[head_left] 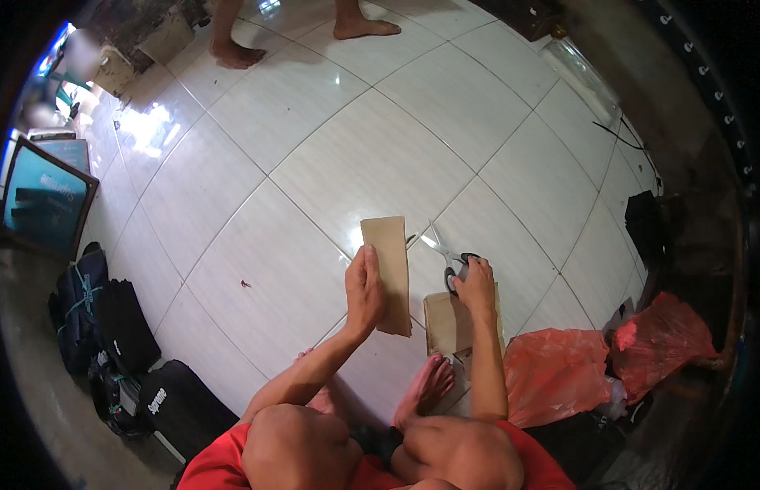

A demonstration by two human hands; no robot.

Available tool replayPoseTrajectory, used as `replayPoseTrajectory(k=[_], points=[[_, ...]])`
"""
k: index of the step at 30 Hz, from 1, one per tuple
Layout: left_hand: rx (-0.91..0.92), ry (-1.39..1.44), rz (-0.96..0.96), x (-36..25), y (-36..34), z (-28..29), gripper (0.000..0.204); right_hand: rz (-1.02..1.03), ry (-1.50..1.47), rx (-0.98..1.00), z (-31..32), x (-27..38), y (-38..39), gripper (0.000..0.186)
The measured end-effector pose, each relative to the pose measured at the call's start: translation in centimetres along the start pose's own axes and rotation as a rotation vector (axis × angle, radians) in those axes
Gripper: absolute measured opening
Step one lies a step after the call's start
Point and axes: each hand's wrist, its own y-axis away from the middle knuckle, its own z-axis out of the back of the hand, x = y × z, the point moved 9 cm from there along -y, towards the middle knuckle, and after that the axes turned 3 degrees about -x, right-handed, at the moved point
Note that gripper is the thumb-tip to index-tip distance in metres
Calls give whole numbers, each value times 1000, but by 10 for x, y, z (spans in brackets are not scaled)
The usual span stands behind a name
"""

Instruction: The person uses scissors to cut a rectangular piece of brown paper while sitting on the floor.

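My left hand [363, 290] grips a long rectangular piece of brown cardboard [391, 273] by its left edge, in front of me. My right hand [476, 286] is closed on the black handles of scissors [447, 263], whose silver blades are spread apart and point toward the cardboard's upper right. Below the right hand, more brown cardboard [447, 327] lies on the floor beside my bare right foot [429, 384].
White tiled floor [315, 147]. Someone's bare feet [359, 28] at the top. At left, a teal framed board [45, 208] and black bundles [131, 322]. At right, orange plastic bags [560, 376], a black item [646, 233] and a clear plastic package [580, 77].
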Motion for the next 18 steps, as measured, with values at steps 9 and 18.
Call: replayPoseTrajectory(k=[9,18], points=[[120,146,189,13,10,-29,48,131,-919,314,13,128,47,35],[779,402,518,21,44,-80,60,-397,-1379,427,-2,93,85,40]])
